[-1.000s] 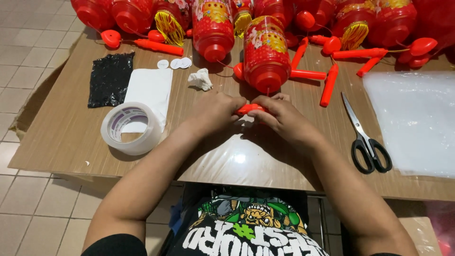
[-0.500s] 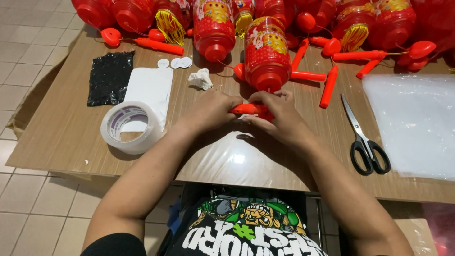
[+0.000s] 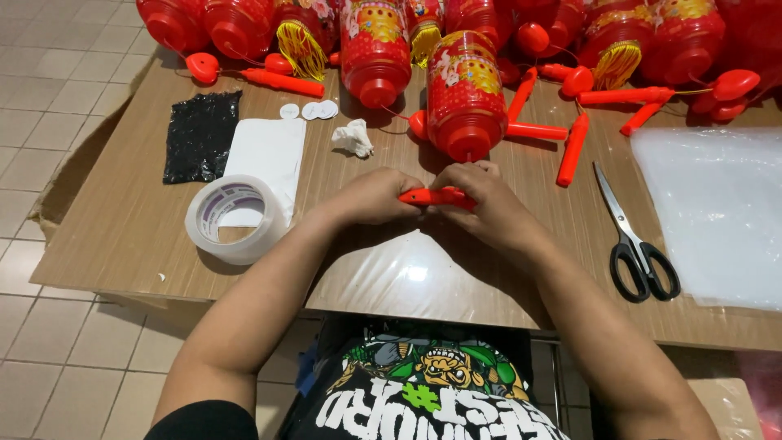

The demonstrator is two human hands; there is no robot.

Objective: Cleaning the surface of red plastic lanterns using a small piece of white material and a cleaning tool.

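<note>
Both hands are bunched together over the middle of the wooden table [image 3: 122, 236], pinching a small red plastic stick [image 3: 434, 196] between them. It's a slim, glossy, orange-red rod lying roughly level, only its middle bit showing since the fingers cover both ends. The left hand [image 3: 376, 195] is curled closed around its left end, knuckles up. The right hand [image 3: 487, 204] grips the right end, fingers bent down over it. The stick sits just in front of a red cylinder lantern [image 3: 464, 90] with a picture band around it, right near its bottom cap, though I can't tell if they're touching.

Around it: a roll of clear tape [image 3: 232, 218] sits left of the left hand, partly on a white sheet [image 3: 269, 151], with a black glittery patch [image 3: 201, 134] beside that. A crumpled white scrap [image 3: 353, 137] lies above the left hand. Black-handled scissors [image 3: 635, 236] lie to the right, next to a clear plastic sheet [image 3: 717, 212]. More red sticks [image 3: 573, 148] and lanterns crowd the far edge.
</note>
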